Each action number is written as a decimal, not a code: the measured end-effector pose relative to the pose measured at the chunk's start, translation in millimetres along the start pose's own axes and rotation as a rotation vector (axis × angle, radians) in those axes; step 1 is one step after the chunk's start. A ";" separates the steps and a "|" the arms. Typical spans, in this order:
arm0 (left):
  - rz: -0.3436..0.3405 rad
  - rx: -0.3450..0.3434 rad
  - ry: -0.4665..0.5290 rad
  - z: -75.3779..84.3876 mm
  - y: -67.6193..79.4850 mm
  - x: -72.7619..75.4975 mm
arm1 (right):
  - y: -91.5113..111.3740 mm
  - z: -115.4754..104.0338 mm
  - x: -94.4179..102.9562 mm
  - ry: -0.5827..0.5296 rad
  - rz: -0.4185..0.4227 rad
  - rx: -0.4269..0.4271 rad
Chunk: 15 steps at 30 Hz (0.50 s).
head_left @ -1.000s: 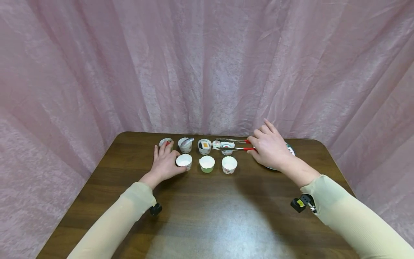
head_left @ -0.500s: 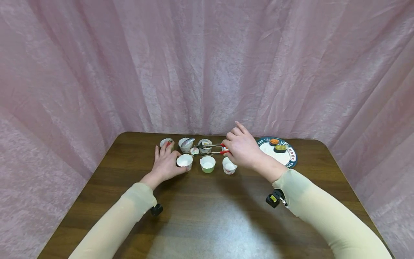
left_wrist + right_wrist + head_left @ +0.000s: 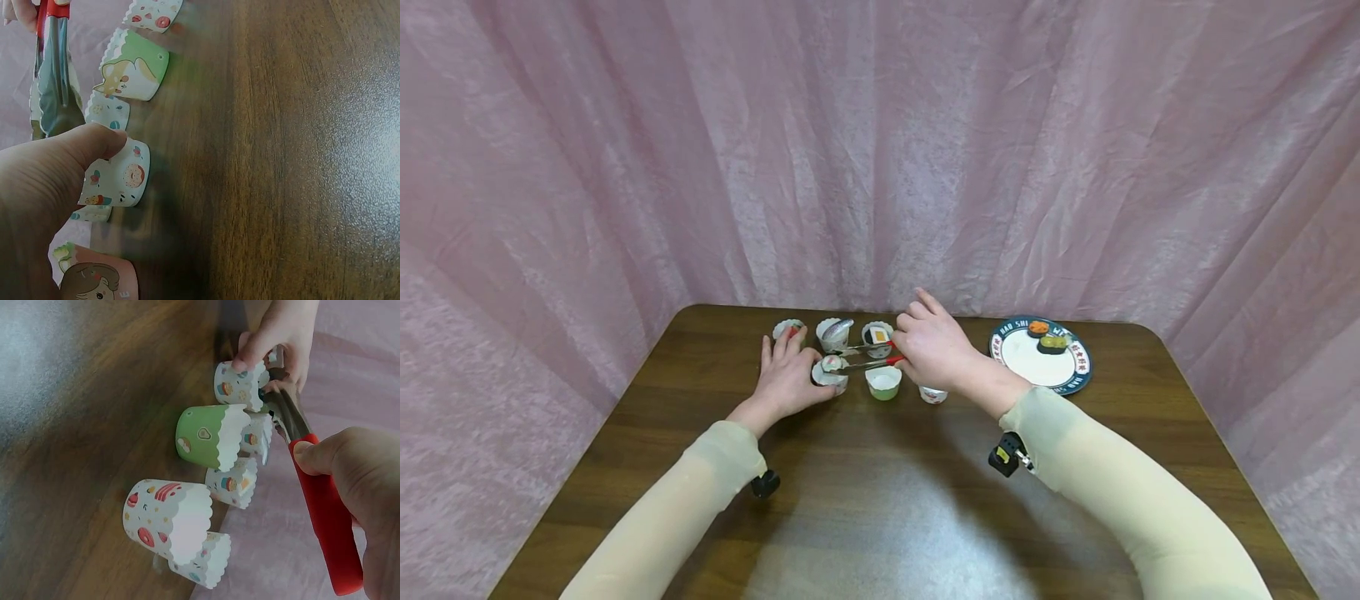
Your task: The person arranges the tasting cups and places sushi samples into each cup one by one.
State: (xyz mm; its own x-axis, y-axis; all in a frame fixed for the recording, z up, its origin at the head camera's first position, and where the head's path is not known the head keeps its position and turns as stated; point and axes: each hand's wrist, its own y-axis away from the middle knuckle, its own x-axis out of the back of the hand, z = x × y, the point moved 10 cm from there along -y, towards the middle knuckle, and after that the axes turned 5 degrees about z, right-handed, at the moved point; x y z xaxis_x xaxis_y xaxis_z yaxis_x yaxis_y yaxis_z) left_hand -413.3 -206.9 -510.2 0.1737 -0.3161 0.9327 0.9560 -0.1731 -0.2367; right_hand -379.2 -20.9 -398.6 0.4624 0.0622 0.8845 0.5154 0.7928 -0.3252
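My left hand (image 3: 785, 375) holds the front-left white paper cup (image 3: 122, 175), thumb on its near side. In my right hand (image 3: 934, 350) are metal tongs with red handles (image 3: 328, 522). Their tips hold a small white sushi roll (image 3: 831, 363) at the mouth of that cup; whether it touches the cup is unclear. Beside it stand a green paper cup (image 3: 883, 383) and a white one (image 3: 933, 395) partly covered by my right hand. Behind, one cup holds a silvery fish sushi (image 3: 838, 331), another a black, white and yellow piece (image 3: 877, 336).
A round plate (image 3: 1022, 367) with a dark lettered rim lies at the right, bearing an orange-topped sushi (image 3: 1038, 328) and a yellow-green one (image 3: 1052, 344). A pink cup (image 3: 103, 275) stands by my left fingers. A pink curtain (image 3: 880, 167) hangs behind the wooden table (image 3: 865, 500).
My right hand has moved left with the tongs and sushi roll, from above the back-right cup to the front-left cup. The plate has come into fuller view. My left hand stays put.
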 end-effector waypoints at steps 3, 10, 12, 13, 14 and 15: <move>0.005 -0.002 -0.001 0.2 -0.1 0.2 | -1.7 -3.2 -0.5 0.005 0.006 0.008; 0.003 0.003 0.014 -0.6 0.1 -1.4 | -3.1 -6.9 -4.0 0.002 0.000 0.014; -0.002 0.005 0.016 -0.3 0.1 -1.3 | -3.2 -6.9 -4.7 0.003 0.003 0.013; -0.005 0.006 0.017 -0.1 0.0 -1.1 | -3.2 -6.9 -4.9 0.004 0.005 0.012; -0.009 0.007 0.016 0.2 0.1 -1.0 | -3.1 -6.7 -4.9 0.005 0.005 0.011; -0.014 0.008 0.014 0.4 0.1 -0.9 | -3.1 -6.6 -4.9 0.004 0.006 0.010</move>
State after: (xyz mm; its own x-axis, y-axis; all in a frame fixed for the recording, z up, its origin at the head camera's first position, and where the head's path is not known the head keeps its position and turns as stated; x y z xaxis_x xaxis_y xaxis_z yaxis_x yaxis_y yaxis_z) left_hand -413.3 -206.3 -511.0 0.1571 -0.3266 0.9320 0.9602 -0.1702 -0.2215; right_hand -378.2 -27.7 -404.2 0.4681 0.0646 0.8813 0.5055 0.7984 -0.3271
